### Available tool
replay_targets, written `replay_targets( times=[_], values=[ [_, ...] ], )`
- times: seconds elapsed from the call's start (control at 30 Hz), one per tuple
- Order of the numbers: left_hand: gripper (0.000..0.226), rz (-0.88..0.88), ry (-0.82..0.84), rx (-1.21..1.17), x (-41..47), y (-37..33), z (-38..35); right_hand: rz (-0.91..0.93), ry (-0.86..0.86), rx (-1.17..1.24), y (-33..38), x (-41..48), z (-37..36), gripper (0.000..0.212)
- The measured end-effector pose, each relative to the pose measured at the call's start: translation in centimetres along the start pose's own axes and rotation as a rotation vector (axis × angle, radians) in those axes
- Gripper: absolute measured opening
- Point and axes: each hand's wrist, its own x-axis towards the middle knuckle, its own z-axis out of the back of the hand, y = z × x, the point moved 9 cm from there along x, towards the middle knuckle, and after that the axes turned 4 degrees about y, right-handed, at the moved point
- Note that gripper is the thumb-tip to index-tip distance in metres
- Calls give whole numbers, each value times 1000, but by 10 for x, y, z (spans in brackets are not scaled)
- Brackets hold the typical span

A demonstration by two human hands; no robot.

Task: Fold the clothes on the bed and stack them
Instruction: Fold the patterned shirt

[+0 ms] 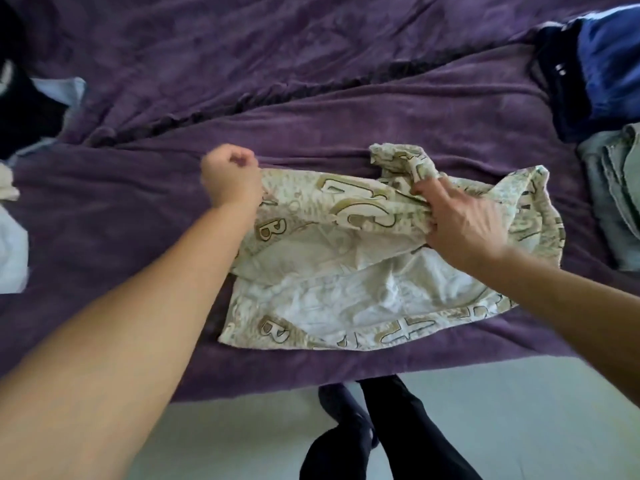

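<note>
A cream cloth printed with large tan letters [346,268] lies partly folded on the purple bed cover [311,109], near the front edge. My left hand [230,176] is curled into a fist at the cloth's far left corner and seems to pinch its edge. My right hand [457,220] grips a bunched fold near the cloth's far right part, where a crumpled corner sticks up. The lower half of the cloth lies flat with its pale inner side showing.
Dark and blue garments [595,71] lie at the far right, with folded pale denim [613,188] below them. Dark and light clothes [38,105] sit at the left edge, with white cloth [12,251] nearer. My dark-trousered legs [391,427] stand on the pale floor.
</note>
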Motion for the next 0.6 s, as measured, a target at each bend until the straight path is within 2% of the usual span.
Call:
replay_targets(
  times=[0.07,0.17,0.2,0.27,0.33,0.37,0.43,0.5,0.6],
  values=[
    [20,-27,-72,114,-20,32,50,-29,-77,-2,12,-5,4,35],
    [15,-37,-74,294,-65,93,92,84,-110,31,52,-34,-11,22],
    [14,-7,-58,334,-79,115,97,132,-50,51,65,-49,-27,20],
    [14,91,36,428,-103,161,93,146,269,56,77,-86,-81,28],
    [17,194,176,513,-118,199,80,46,611,77,61,-131,-132,37],
    [20,219,225,544,-122,209,74,-28,652,145,49,-146,-141,36],
    [28,187,254,640,-127,212,66,-194,487,285,16,-153,-128,22],
    [35,12,223,745,-128,195,53,-410,275,335,-31,-153,-104,12],
    [30,-296,285,718,-143,153,11,-742,74,369,-108,-147,-73,15]
  ],
)
